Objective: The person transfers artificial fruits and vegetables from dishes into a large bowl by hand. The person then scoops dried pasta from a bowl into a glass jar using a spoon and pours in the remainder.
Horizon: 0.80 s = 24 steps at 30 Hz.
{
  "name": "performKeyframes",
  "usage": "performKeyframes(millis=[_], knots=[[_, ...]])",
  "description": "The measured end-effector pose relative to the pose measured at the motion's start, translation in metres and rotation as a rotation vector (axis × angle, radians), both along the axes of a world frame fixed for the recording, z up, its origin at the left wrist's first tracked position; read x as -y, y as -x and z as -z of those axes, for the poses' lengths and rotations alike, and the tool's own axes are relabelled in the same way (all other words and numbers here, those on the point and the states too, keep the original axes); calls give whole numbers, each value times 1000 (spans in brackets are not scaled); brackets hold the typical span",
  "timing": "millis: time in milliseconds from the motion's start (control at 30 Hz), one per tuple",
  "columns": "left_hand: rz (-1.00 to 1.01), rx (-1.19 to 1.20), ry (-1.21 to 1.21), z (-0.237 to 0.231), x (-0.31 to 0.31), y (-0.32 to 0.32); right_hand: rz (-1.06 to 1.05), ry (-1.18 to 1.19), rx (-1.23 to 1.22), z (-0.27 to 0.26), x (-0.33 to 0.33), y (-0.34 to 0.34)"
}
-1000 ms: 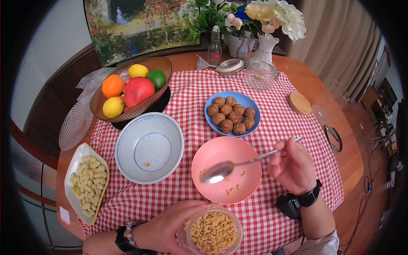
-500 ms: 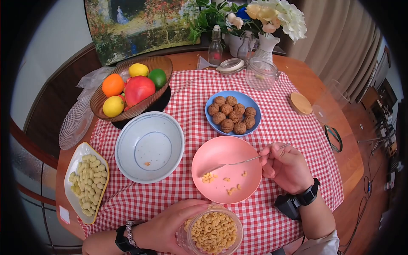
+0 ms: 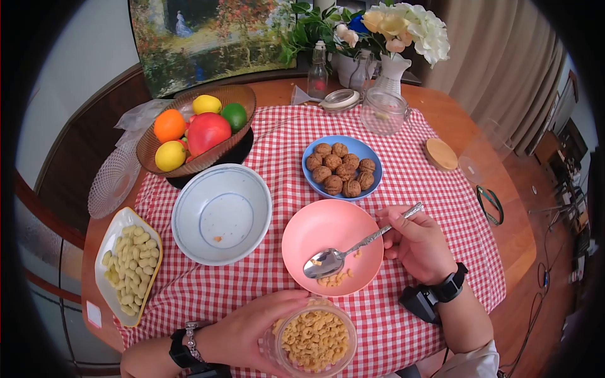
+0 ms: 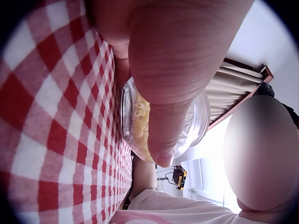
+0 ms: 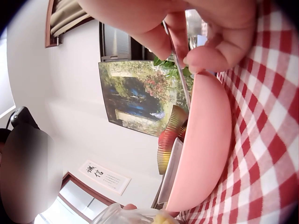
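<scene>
My right hand [image 3: 419, 246] pinches a metal spoon [image 3: 372, 237] by its patterned handle, thumb on top. The spoon's head is low inside the pink bowl [image 3: 302, 230], hollow side up, with a bit of macaroni on it. Several pieces of macaroni [image 3: 336, 279] lie in the bowl beside the spoon. In the right wrist view, the fingers are right at the rim of the pink bowl [image 5: 205, 140]. My left hand [image 3: 249, 331] holds a clear jar [image 3: 355, 340] of macaroni by its side, near the table edge; the left wrist view shows a finger [image 4: 166, 130] across the jar.
A blue plate [image 3: 377, 179] of walnuts stands behind the pink bowl. To its left is a white bowl [image 3: 189, 217] with crumbs. Farther left are a dish of peanuts [image 3: 132, 264] and a fruit bowl [image 3: 208, 165]. Glass jars and bottles line the back.
The spoon, held over the pink bowl, tipped on its edge and macaroni appeared beneath it. Now it is turned hollow side up and sits lower, nearer the macaroni. The left hand keeps holding the jar.
</scene>
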<state>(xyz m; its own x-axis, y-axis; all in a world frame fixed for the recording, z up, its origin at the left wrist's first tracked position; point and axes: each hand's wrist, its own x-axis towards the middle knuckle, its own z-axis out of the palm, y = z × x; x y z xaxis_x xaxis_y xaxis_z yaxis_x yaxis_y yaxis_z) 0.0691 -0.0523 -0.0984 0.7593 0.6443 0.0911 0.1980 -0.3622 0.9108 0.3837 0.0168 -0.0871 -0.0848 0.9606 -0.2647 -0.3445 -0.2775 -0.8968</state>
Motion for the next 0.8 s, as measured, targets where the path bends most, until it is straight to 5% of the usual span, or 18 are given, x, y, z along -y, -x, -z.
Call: performKeyframes(millis=[400, 800], knots=[[-5, -19, -91, -1, 0, 3, -15, -24, 104, 7, -2, -4], [0, -23, -73, -1, 0, 3, -38, -148, -252, -4, 3, -8]])
